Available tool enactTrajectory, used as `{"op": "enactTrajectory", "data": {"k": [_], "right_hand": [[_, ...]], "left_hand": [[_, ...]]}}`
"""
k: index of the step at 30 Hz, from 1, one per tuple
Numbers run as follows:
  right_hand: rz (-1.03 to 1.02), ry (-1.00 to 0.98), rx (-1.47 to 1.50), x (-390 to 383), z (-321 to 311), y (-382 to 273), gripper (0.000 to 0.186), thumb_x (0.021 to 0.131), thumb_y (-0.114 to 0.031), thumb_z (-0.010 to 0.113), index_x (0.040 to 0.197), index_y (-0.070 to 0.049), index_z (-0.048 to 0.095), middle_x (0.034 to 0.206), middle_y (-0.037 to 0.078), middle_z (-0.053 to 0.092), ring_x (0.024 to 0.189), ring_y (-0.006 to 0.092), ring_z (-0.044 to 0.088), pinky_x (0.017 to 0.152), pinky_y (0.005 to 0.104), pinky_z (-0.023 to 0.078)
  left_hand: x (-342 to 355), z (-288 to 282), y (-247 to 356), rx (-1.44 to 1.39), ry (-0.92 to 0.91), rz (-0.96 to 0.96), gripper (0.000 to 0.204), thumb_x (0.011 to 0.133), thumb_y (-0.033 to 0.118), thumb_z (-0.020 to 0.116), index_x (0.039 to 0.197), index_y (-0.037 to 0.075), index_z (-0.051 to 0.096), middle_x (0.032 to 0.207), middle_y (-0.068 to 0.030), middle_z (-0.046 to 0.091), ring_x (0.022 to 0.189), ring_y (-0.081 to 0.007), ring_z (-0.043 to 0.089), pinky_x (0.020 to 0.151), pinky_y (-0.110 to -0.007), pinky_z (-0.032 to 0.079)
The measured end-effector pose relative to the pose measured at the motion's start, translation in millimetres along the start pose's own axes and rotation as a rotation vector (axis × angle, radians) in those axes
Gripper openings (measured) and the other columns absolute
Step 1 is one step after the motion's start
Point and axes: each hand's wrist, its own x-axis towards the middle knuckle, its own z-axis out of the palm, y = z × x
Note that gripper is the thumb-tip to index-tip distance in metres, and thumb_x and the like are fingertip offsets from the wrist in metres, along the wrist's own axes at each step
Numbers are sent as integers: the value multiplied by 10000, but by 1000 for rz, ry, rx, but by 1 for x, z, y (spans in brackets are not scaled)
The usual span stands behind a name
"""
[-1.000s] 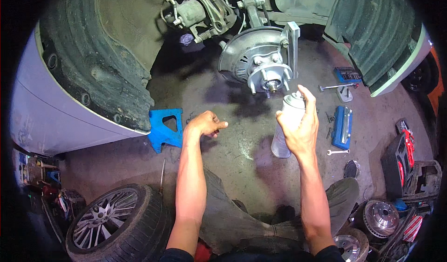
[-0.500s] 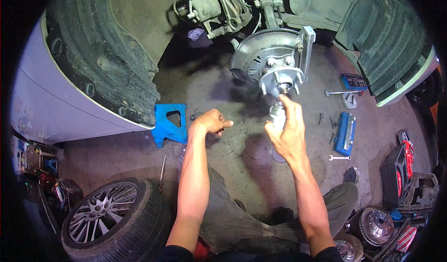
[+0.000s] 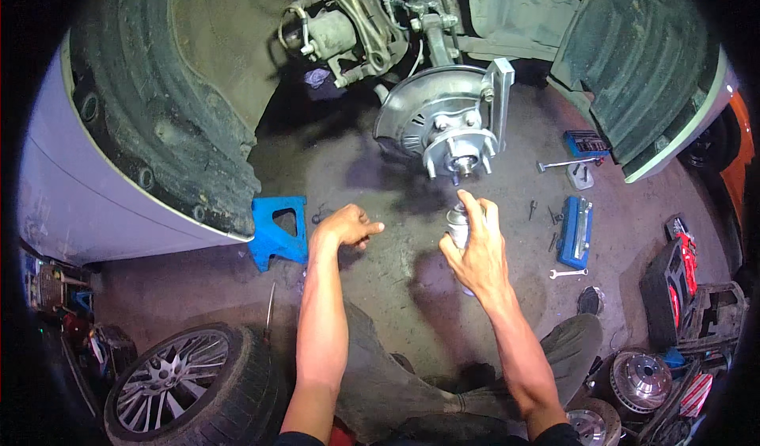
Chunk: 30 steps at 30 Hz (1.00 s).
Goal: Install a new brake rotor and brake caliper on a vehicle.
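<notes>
My right hand point(image 3: 480, 249) is closed round a white spray can point(image 3: 457, 223), its index finger on top at the nozzle. The can stands just below the wheel hub point(image 3: 459, 150), apart from it. Several bare studs stick out of the hub, with a short shaft end at its centre. Behind it curves a metal dust shield point(image 3: 408, 107), and a bracket point(image 3: 501, 101) rises at its right side. To the left, my left hand point(image 3: 345, 227) hangs in the air with fingers curled in and thumb pointing right; nothing shows in it.
A blue jack stand point(image 3: 277, 232) is beside my left hand. At lower left lies a wheel with tyre point(image 3: 237, 390). On the floor at right are a blue tool case point(image 3: 573, 230), a combination wrench point(image 3: 568, 273) and a socket set point(image 3: 586, 143). Brake discs point(image 3: 640, 381) lie lower right.
The whole view has shifted, so the hub appears lower and further left. My right hand with the spray can has drawn slightly back from the hub. My left hand keeps its pose.
</notes>
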Motion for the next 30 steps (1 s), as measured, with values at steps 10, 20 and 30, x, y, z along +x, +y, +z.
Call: {"op": "enactTrajectory", "data": {"k": [10,20,30], "right_hand": [[1,1,207,68,-98,-37,700,698,-120,724,1339,-106,441,1133,149,613,963,223,608,879,348,486],[76,16,144,67,-116,16,668,737,-161,716,1340,-138,431,916,74,602,803,178,584,751,330,500],[-123,-120,-81,56,-53,-46,631,710,-135,681,1306,-98,479,1113,244,536,957,412,611,865,461,508]], "left_hand": [[3,1,0,-66,-28,-60,445,870,408,726,856,-30,650,721,-84,677,625,-132,668,558,-286,531],[4,0,-2,-54,-28,-44,454,862,419,732,836,-26,650,710,-95,678,627,-147,682,560,-291,538],[2,2,5,-72,-11,-30,465,853,450,727,732,10,637,636,-75,659,564,-136,631,579,-327,499]]}}
